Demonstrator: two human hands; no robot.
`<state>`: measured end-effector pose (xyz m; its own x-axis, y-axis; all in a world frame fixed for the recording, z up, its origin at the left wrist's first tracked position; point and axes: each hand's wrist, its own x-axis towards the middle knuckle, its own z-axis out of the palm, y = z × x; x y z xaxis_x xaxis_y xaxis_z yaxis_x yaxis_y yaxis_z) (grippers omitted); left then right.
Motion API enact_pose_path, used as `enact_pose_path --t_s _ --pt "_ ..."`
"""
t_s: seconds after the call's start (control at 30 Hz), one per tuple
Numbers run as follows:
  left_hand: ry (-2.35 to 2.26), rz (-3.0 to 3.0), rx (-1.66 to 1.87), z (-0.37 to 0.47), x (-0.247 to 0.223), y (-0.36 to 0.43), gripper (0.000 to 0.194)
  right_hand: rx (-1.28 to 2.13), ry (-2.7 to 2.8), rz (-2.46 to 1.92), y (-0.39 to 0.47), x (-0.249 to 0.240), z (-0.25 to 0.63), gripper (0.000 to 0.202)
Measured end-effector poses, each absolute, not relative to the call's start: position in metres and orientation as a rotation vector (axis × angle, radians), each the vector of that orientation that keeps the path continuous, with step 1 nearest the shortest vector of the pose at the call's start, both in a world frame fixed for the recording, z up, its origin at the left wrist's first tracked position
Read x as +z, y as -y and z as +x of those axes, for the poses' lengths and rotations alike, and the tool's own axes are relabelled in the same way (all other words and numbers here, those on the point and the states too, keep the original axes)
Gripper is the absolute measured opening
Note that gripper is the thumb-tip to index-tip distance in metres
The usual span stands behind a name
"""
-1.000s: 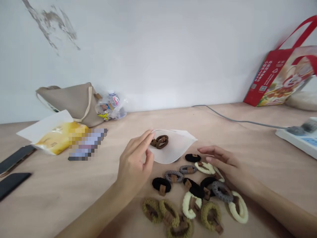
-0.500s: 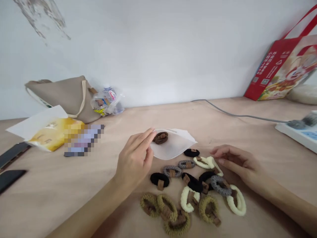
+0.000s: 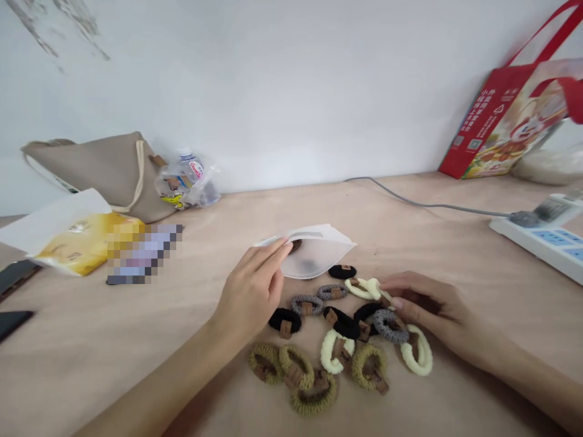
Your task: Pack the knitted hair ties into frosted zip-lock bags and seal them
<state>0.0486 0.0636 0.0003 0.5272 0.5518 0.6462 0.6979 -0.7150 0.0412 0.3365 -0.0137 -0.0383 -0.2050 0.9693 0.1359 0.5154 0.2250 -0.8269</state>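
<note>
Translucent white flat pouch [image 3: 314,261] lies on desk [image 3: 218,388]; brown band [image 3: 296,245] visible inside. Loose knitted bands in mixed colours [image 3: 347,326] remain outside, toward 5 o'clock. Left hand [image 3: 250,291] pinches pouch's 9-o'clock edge. Right hand [image 3: 439,312], fingers curled, at cream band [image 3: 386,298]; grip: cannot tell.

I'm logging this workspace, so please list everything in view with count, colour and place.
Black hair ties: four, centre
Grey hair ties: three, centre
Cream hair ties: apparently four, centre-right
Olive hair ties: four, front
Brown hair tie: at least one, in pouch
Pouch: one, whitish, centre
Packet: one, yellow, left
Sheet: one, white, left
Pixelated item: one, bluish, left
Flat objects: two, dark, left edge
Soft bag: one, taupe, back left
Plastic bag: one, clear, bottle inside
Carrier bag: one, red, back right
Bundle: one, pale, beside it
Cable: one, grey, right
Power strip: one, white, right
Table: one, beige
Wall: one, white
Left hand: on pouch
Right hand: at cream tie
</note>
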Motion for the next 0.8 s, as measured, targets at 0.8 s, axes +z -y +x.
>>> enact_pose_path --t_s 0.8 --pt "1.149 -2.494 -1.084 0.058 0.003 -0.056 0.038 0.213 1.873 -1.006 -0.022 -0.004 0.267 0.025"
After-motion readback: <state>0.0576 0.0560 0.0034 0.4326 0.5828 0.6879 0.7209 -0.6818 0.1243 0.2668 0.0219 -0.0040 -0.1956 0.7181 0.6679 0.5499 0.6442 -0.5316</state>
